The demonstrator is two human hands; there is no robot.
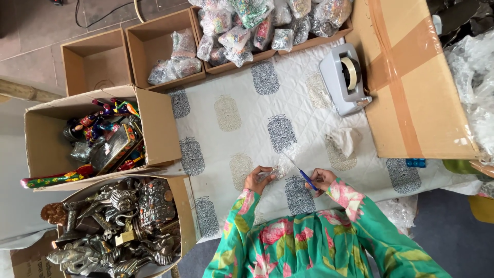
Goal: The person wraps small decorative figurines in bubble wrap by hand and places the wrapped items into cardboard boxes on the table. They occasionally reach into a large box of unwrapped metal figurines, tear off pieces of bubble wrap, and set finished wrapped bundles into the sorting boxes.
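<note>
A single head-worn camera looks almost straight down from above the person onto the quilted printed cloth (267,110). It sits fairly high, taking in open cardboard boxes (95,62) beyond and left of that cloth.

both arms bent in toward the middle, green floral sleeves down to the wrists, left hand (259,178) fingers pinched together, palm turned inward, right hand (320,180) curled closed in a loose fist, hands near each other, not touching
</note>
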